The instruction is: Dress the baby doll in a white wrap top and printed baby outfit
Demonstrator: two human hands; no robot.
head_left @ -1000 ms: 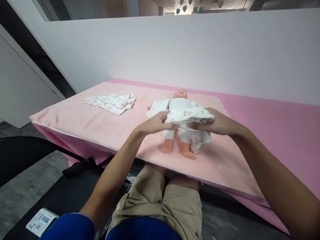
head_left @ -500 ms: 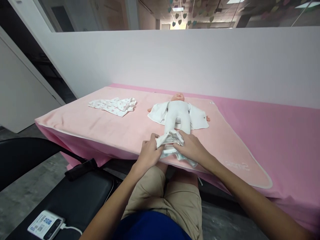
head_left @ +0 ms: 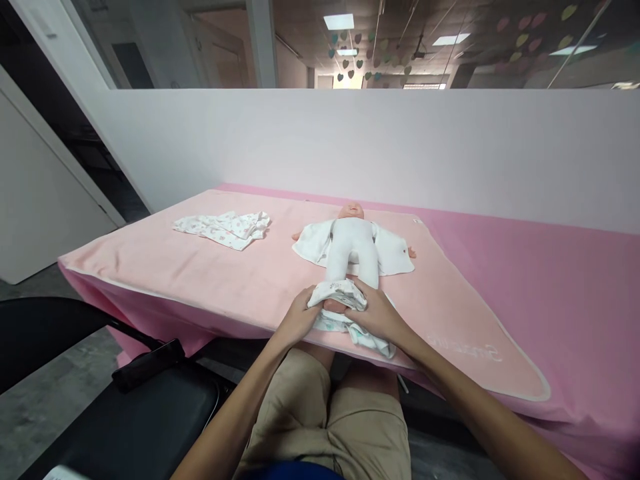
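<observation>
A baby doll (head_left: 354,240) lies on its back with its head at the far side and its legs towards me. An open white top spreads under its body and over its arms. My left hand (head_left: 299,315) and my right hand (head_left: 376,312) are both closed on the gathered edge of white printed baby pants (head_left: 340,291), one on each side. The bunched cloth surrounds a foot of the doll, whose skin-coloured end (head_left: 334,306) shows in the opening. The rest of the pants hangs below my hands near the table edge.
A folded, printed white garment (head_left: 223,228) lies on the left of the pink blanket (head_left: 210,280). Pink cloth (head_left: 560,313) covers the table, and a white wall (head_left: 380,147) rises behind it. A black chair (head_left: 145,407) stands at lower left.
The doll's foot now shows inside the gathered pants opening, where before it was covered. My hands hold the cloth slightly wider apart. The camera has tilted up a little.
</observation>
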